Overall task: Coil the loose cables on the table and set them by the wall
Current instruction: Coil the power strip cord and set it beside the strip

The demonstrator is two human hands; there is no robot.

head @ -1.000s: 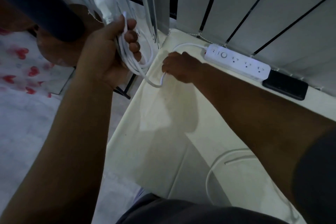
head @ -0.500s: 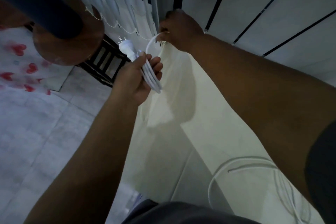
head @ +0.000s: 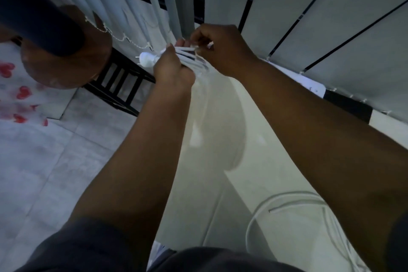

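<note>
right arm [head: 309,130] half hides power strip [head: 314,86]

Below the grip the coiled cable [head: 187,55] hangs blurred. Right of it the right forearm [head: 309,139] hides most of the power strip [head: 314,87] (one end shows), and the loose cable [head: 258,216] nearer the person leaves the bottom edge.

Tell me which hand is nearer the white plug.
Left. The left hand grips the coiled cable right beside the white plug; the right hand pinches that cable on the far side of the left hand.
</note>
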